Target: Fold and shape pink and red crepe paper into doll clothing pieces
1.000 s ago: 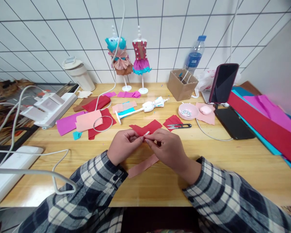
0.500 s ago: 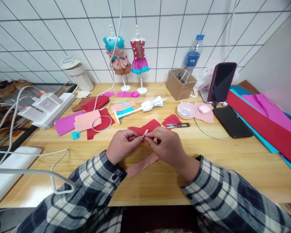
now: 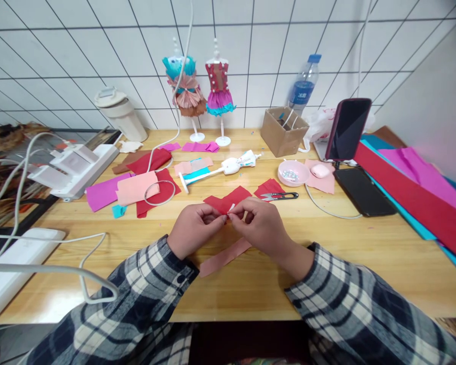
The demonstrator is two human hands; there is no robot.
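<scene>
Your left hand (image 3: 195, 229) and right hand (image 3: 261, 228) meet fingertip to fingertip over the middle of the table (image 3: 327, 263), just in front of you. That closeness looks deliberate: the white sliver (image 3: 231, 208) between them is so small that it seems to need both sets of fingertips to steady it. Your left thumb and forefinger are pressed together on its lower end, with the other left fingers curled loosely toward the palm. Your right fingertips (image 3: 238, 216) pinch it from the other side, and the remaining right fingers are bent and lifted a little clear. The sliver pokes up tilted above the pinch, right in front of the red paper (image 3: 228, 197), which lies on the wood just beyond your knuckles; whether a corner of that red sheet is caught in the grip too cannot be told from here. A dusty pink strip (image 3: 222, 257) lies flat beneath your right hand and runs out toward your left sleeve, apparently where neither hand disturbs it. The thread snips (image 3: 279, 196) rest near your right hand, just this side of the pink bowl (image 3: 294, 175), probably for easy reach. Both forearms come in low over the near edge, which would help hold the pinch steady
</scene>
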